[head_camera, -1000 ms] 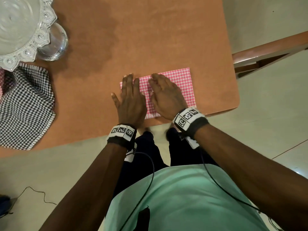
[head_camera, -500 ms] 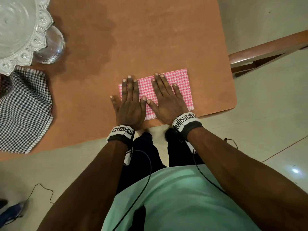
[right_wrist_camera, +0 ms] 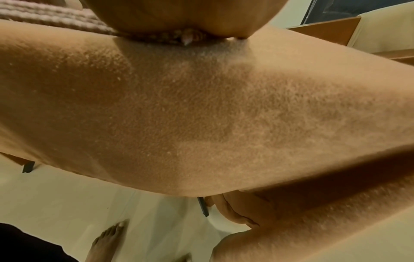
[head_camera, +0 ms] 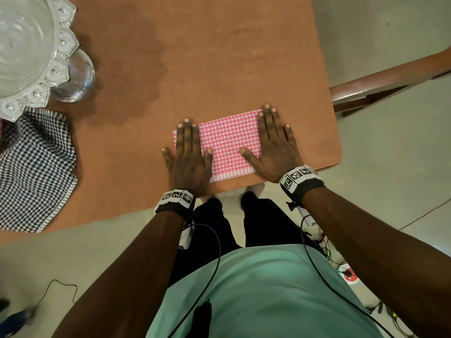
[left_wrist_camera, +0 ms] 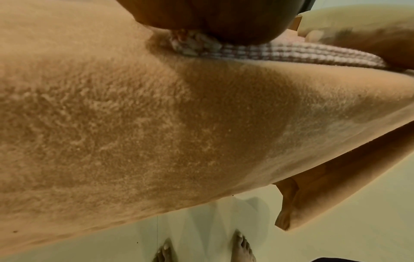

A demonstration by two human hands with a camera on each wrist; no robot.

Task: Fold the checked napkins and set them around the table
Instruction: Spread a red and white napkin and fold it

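Note:
A folded pink-and-white checked napkin (head_camera: pixel 228 142) lies flat near the front right corner of the brown table (head_camera: pixel 195 57). My left hand (head_camera: pixel 188 152) presses flat on its left end, fingers straight. At the right end my right hand (head_camera: pixel 274 140) lies flat too, fingers spread and partly over the napkin's edge. The left wrist view shows the napkin's near edge (left_wrist_camera: pixel 280 51) under the heel of the left hand (left_wrist_camera: pixel 224 19). In the right wrist view the napkin's edge (right_wrist_camera: pixel 56 16) runs under the right hand's heel (right_wrist_camera: pixel 179 16). A black-and-white checked napkin (head_camera: pixel 31 172) lies loose at the table's left.
A cut-glass footed bowl (head_camera: pixel 31 52) stands at the table's back left. A wooden chair (head_camera: pixel 390 79) is beyond the table's right edge. The table's front edge runs just below the napkin. My bare feet (left_wrist_camera: pixel 241 248) stand on the pale tiled floor.
Both hands have slid apart along the napkin, the right one out to its right end and the left one staying at the left end. The napkin's middle now shows.

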